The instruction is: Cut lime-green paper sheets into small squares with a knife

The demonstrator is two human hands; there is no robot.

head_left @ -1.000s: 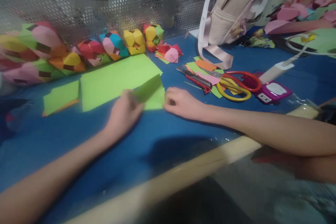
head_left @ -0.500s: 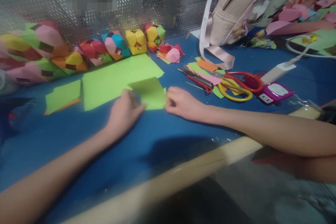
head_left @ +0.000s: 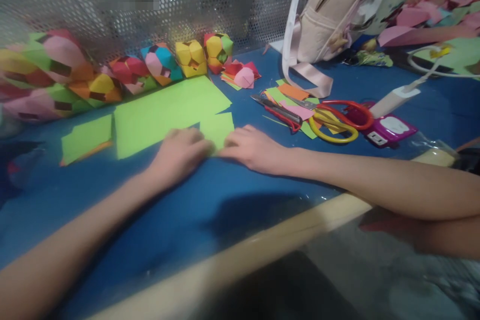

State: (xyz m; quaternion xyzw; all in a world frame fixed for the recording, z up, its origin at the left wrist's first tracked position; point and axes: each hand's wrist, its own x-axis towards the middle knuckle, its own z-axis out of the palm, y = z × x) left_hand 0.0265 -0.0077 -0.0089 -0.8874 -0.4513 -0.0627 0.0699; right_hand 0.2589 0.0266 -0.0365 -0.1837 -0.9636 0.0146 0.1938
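Observation:
A small folded green paper piece [head_left: 217, 127] lies flat on the blue table [head_left: 195, 210], overlapping the corner of a large green sheet [head_left: 165, 110]. My left hand [head_left: 180, 152] presses on its near-left edge with fingers curled down. From the other side, my right hand [head_left: 253, 147] has its fingers laid together on the near-right edge. The two hands almost touch at the paper's front corner.
A row of colourful folded paper cubes [head_left: 161, 62] runs along the perforated metal wall. A smaller green piece [head_left: 87, 137] lies at the left. Scissors [head_left: 337, 120], a cutter [head_left: 277, 110], paper scraps, a purple device [head_left: 390, 130] and a beige backpack [head_left: 337, 15] sit at the right.
The green flap that my left hand held raised has been folded over and now lies flat. Both hands have come together and press on the folded piece.

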